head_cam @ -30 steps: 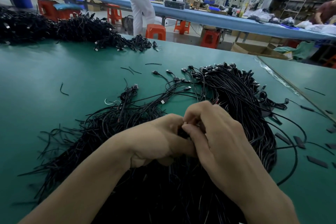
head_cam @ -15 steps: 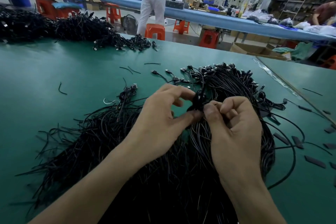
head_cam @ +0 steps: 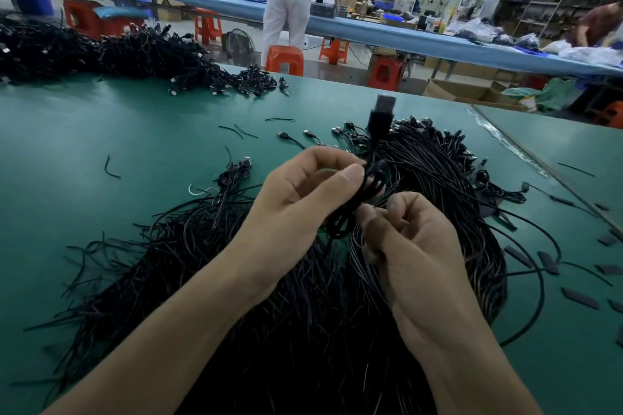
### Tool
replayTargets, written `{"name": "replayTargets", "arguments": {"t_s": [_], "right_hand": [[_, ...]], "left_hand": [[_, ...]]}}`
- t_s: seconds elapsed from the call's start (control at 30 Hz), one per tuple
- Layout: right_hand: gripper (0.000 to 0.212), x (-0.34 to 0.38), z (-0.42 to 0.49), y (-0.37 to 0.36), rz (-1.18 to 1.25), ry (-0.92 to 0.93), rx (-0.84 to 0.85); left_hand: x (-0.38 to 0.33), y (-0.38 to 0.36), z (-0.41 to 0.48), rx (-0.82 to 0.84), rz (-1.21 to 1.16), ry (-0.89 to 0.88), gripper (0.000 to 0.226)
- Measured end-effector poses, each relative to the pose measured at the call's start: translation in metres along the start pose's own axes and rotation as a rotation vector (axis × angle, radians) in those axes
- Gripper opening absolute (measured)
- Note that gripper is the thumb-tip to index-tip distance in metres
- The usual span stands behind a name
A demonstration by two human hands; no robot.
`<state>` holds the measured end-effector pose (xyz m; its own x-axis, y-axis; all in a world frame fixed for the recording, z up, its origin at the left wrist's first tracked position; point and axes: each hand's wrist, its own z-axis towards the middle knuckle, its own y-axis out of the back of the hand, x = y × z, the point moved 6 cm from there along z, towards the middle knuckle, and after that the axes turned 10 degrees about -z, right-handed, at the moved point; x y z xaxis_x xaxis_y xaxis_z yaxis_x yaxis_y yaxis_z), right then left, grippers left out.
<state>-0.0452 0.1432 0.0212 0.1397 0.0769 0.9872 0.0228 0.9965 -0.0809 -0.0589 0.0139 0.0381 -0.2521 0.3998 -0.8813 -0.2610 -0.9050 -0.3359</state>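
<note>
— Where the cable (head_cam: 340, 222) slips behind the fingers, can you follow it?
— No. It's a small coil held above the cable pile (head_cam: 438, 178) on the counter (head_cam: 101, 131), and its plug (head_cam: 382, 114) sticks up, blurred.
— The grips?
— The left grip (head_cam: 296, 199) clasps the coil between thumb and fingers. The right grip (head_cam: 418, 246) pinches its lower loop, fingertips partly hidden.
— Containers?
— A cardboard box (head_cam: 465, 93) beyond the counter; I can't see its contents.
</note>
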Motion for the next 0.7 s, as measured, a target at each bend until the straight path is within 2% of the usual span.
{"name": "replayTargets", "arguments": {"t_s": [0.1,0.2,0.27,0.33,0.5,0.7], "right_hand": [[0.035,-0.004,0.002,0.004,0.038,-0.061,-0.019],[0.035,-0.005,0.003,0.01,0.063,-0.059,-0.069],[0.034,-0.003,0.004,0.013,0.007,-0.011,-0.119],[0.033,0.002,0.003,0.015,-0.025,0.052,-0.144],[0.034,0.008,0.001,0.008,0.017,0.147,-0.098],[0.033,0.009,0.004,0.004,0.029,0.143,0.003]], "left_hand": [[-0.004,-0.005,-0.002,0.091,0.063,-0.046,0.027],[-0.004,-0.008,-0.004,0.137,0.279,-0.093,0.007],[-0.003,-0.006,-0.006,0.096,0.505,-0.151,0.023],[-0.001,-0.002,-0.007,0.003,0.625,-0.177,0.032],[0.009,0.007,-0.005,-0.101,0.592,-0.101,0.028],[0.011,0.007,-0.002,-0.041,0.258,-0.003,0.02]]}}
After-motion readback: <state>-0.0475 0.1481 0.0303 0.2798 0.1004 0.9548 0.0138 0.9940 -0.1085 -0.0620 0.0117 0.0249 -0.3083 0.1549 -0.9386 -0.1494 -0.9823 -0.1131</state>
